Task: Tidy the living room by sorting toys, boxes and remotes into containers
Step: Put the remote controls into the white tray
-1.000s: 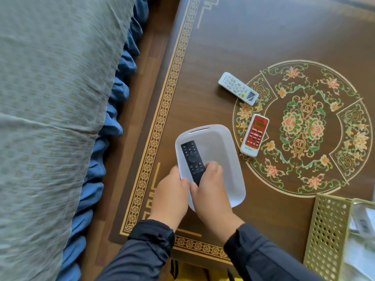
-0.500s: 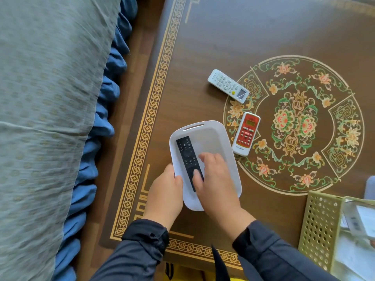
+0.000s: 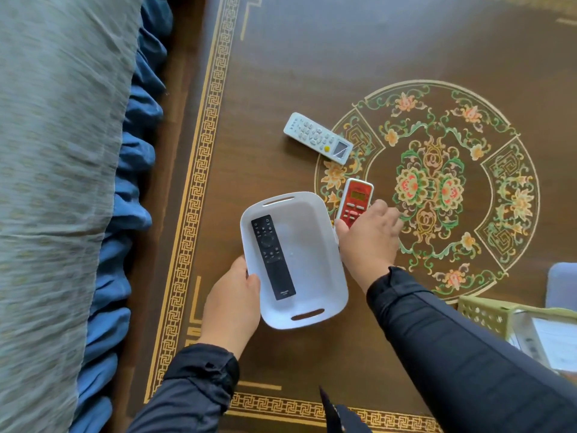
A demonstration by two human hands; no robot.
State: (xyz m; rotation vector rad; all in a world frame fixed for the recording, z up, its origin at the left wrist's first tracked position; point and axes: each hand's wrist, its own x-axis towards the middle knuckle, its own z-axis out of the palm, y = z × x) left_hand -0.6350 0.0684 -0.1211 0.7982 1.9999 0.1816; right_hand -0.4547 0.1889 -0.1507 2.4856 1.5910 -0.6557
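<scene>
On the surface: a brown top [image 3: 312,57] with a gold fret border and a flowered round medallion carries everything in play.
White tray: the white tray [image 3: 324,245] sits near the front edge, long side running away from the viewer, a slot handle at each end.
Black remote: the black remote [image 3: 272,256] lies flat inside the tray, along its left side, buttons up.
Left hand: the left hand [image 3: 232,303] grips the tray's near-left rim, thumb hooked over the edge, the other fingers hidden under it.
Right hand: the right hand [image 3: 370,235] is just right of the tray and grasps the lower end of the red remote, thumb on its left edge, fingers curled round its right side.
Red remote: the red remote [image 3: 356,201] lies on the medallion's rim, just beside the tray's far-right corner, display end pointing away.
White remote: the white remote [image 3: 318,138] lies slanted farther back, apart from both hands.
Green basket: a perforated green basket [image 3: 480,314] at the right edge holds white boxes.
Left side: a grey-green cover [image 3: 56,182] over blue ruffled fabric [image 3: 137,151].
</scene>
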